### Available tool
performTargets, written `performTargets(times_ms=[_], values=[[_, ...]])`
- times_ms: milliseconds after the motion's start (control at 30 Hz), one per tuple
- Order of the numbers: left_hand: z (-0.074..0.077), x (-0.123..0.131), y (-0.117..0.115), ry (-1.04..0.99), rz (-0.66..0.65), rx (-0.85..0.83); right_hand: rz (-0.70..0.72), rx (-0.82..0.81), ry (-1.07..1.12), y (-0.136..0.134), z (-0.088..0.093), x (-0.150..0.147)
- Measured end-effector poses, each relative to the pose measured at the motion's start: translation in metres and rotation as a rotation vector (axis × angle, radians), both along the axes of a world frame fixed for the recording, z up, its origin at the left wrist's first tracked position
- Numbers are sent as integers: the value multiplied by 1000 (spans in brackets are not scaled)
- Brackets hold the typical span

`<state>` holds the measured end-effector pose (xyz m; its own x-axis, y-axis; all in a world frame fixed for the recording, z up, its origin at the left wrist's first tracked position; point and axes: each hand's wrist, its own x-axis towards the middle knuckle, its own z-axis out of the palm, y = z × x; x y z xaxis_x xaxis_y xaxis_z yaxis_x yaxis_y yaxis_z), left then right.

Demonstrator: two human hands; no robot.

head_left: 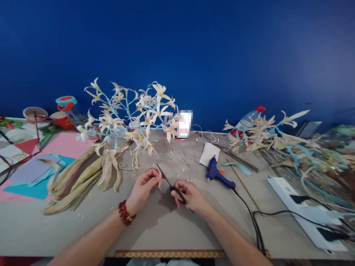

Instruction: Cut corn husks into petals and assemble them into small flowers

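Note:
My left hand (142, 188) is closed in a pinch on a small pale strip of corn husk (160, 180), held just above the grey table (166, 229). A red bead bracelet sits on that wrist. My right hand (190, 196) is closed round the black handles of a pair of scissors (169, 183). The scissor blades point up and left, their tips at the husk piece. Small husk trimmings lie scattered on the table behind both hands.
A branch of husk flowers on blue stems (130, 111) stands behind. Dry corn husks (83, 173) and coloured paper (36, 173) lie left. A blue glue gun (217, 173) with black cord lies right, near a plastic bottle (248, 120), more husk flowers (266, 135) and a white board (302, 210).

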<state>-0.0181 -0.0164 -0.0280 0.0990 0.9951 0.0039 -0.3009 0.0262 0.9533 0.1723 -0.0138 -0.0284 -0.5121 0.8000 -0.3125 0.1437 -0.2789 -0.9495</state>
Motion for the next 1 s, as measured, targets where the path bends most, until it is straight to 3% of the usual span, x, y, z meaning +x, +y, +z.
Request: performTargets(times_ms=[167, 1000], values=[[0, 0, 0, -1, 44, -37, 56, 12, -20, -1, 1, 2], [1, 2, -1, -26, 100, -76, 2, 61, -4, -6, -7, -9]])
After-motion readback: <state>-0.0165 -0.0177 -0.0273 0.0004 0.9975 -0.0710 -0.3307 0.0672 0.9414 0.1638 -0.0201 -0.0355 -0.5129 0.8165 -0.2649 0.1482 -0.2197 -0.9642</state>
